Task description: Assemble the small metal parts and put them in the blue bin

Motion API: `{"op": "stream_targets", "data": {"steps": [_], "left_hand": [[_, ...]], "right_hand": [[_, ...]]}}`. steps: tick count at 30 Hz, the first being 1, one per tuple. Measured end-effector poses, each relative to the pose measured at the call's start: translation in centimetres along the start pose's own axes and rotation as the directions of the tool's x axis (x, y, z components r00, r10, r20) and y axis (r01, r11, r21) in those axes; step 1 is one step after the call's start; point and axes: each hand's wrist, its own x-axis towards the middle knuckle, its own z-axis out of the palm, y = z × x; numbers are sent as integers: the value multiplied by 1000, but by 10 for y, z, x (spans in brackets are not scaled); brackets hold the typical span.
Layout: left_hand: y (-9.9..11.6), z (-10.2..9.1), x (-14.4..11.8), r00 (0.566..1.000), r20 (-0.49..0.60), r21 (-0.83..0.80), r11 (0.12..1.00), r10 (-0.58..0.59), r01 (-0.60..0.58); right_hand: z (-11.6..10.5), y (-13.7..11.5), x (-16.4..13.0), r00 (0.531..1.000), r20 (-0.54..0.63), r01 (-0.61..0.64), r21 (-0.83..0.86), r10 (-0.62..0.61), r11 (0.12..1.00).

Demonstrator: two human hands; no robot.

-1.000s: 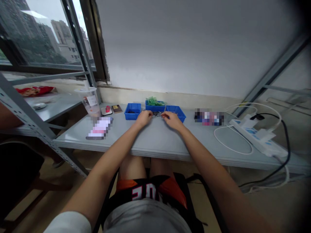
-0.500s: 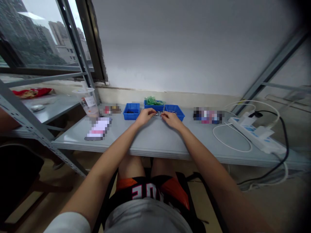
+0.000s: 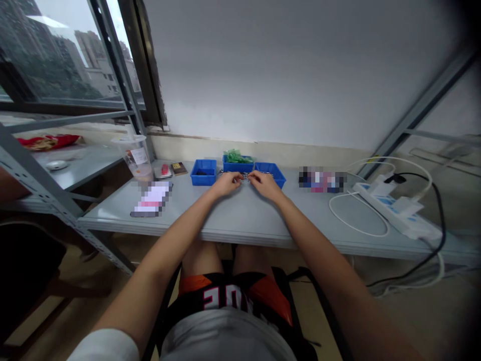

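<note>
Close together over the middle of the desk, my left hand and my right hand have their fingertips pinched inward. Small shiny metal pieces show between them, too small to name exactly. Similar silvery pieces lie just behind the left hand. Beyond my hands stand three blue trays: the left one holds something dark, the back one carries green plastic packets, and the right one is partly hidden by my right hand, with metal bits in it.
On the left of the desk are a phone, a lidded plastic cup and small packs. To the right lie a blurred dark item, a power strip and looping cables. Metal shelf posts flank the desk.
My left hand has turned and dropped slightly toward me, uncovering silvery pieces behind it. My right hand stays nearly in place, its fingers shifted a little.
</note>
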Motion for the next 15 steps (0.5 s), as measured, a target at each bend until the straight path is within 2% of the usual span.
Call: {"op": "stream_targets", "data": {"steps": [5, 9, 15], "left_hand": [[5, -1, -2, 999, -1, -20, 999, 37, -37], [8, -3, -2, 1000, 13, -24, 1000, 19, -19], [9, -7, -2, 1000, -4, -47, 999, 3, -3]], "right_hand": [[0, -4, 0, 1000, -1, -8, 3, 8, 1000], [-1, -5, -1, 1000, 21, -12, -9, 13, 1000], [-1, -1, 0, 1000, -12, 16, -8, -17, 1000]]}}
